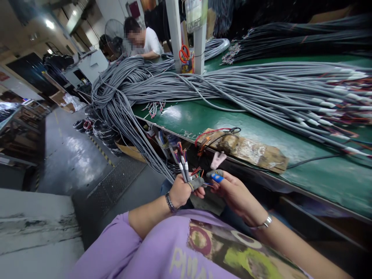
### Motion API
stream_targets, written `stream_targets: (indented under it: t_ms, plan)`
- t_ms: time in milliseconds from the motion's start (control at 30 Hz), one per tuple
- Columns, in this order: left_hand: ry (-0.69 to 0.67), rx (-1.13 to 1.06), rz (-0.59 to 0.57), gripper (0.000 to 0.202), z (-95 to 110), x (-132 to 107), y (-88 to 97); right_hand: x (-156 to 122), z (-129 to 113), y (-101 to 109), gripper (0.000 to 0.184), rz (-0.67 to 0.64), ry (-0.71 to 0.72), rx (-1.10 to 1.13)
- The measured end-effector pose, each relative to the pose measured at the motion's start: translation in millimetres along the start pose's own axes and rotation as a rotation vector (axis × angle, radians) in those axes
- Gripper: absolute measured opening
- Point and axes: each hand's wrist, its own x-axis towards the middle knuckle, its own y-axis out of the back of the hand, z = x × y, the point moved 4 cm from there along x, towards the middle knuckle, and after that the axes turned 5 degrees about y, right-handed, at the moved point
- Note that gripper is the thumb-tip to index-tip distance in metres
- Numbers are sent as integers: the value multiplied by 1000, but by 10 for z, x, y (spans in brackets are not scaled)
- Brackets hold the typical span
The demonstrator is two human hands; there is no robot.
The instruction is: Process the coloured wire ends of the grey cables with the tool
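Note:
My left hand (180, 190) is closed in a fist around the ends of a few grey cables (183, 170), whose stripped coloured wires stick up above it. My right hand (232, 192) is closed in a pinch right beside it, finger covers on the thumb and forefinger, one of them blue (217, 178), gripping the thin coloured wire ends (200, 172) of the same cables. The cables hang down from the green table's edge to my lap. Both hands meet just below the table's front edge.
A large bundle of grey cables (232, 83) lies across the green table (305, 170) and drapes over its left end. A taped cardboard piece (250, 149) with red and black wires sits at the front edge. Another person (143, 40) works at the far end by a fan.

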Motion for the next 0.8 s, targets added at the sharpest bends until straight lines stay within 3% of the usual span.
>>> stream_targets:
  t_ms: [367,800]
  plan:
    - [-9,124,-71,49,47,-58,-83,-1,-149,-95,46,-120,68,-244]
    - [-49,78,-21,48,-67,11,-19,3,3,-10,34,-52,74,-114]
